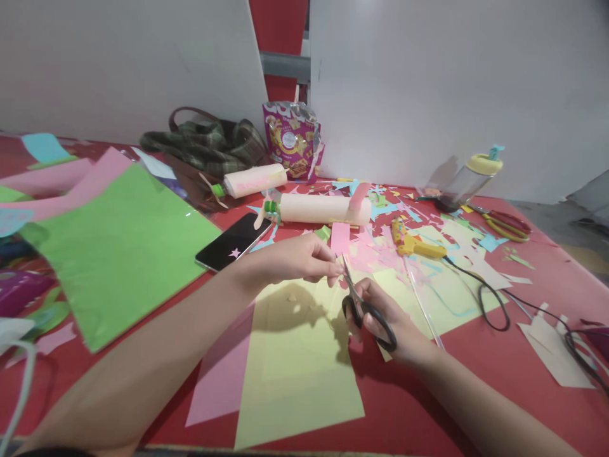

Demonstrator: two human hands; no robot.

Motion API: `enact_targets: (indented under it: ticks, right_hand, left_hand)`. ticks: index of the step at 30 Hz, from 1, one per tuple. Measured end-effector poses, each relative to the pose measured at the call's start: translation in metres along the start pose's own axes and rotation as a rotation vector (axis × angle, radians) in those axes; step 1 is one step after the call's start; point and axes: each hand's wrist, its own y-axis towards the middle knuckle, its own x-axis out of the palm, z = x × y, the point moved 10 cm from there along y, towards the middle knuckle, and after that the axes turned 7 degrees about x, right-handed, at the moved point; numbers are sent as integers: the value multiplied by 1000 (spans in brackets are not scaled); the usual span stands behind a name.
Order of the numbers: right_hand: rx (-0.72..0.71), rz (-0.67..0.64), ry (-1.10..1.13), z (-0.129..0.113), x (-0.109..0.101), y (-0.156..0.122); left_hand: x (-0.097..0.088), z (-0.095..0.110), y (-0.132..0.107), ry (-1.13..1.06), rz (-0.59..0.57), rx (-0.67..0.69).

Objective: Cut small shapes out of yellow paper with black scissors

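My right hand (387,320) grips black-handled metal scissors (364,304), blades pointing up. My left hand (297,259) pinches a small pink paper strip (339,240) just above the blades.

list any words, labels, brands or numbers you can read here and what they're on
None can be read for certain.
Snack bag: large purple print across the top and a round white label, both too blurred to read.
Phone: dark screen showing only a small pink star shape, no text.
Black-handled scissors in the right hand: no visible marking.
Yellow glue gun: no legible label.
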Motion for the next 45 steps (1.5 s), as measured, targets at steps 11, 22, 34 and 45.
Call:
enact_targets:
  ticks: [11,22,34,45]
  right_hand:
    - [4,-87,173,2,8,-3]
    - [17,-89,128,6,6,-2]
    - [-2,-92,87,4,6,-1]
    - [-34,-61,140,3,3,-2]
  left_hand:
    - [6,-6,4,-102,-21,28]
    - [9,-6,4,-135,-35,9]
    - [7,-8,6,-147,-28,30]
    - [10,-5,7,-231,3,55]
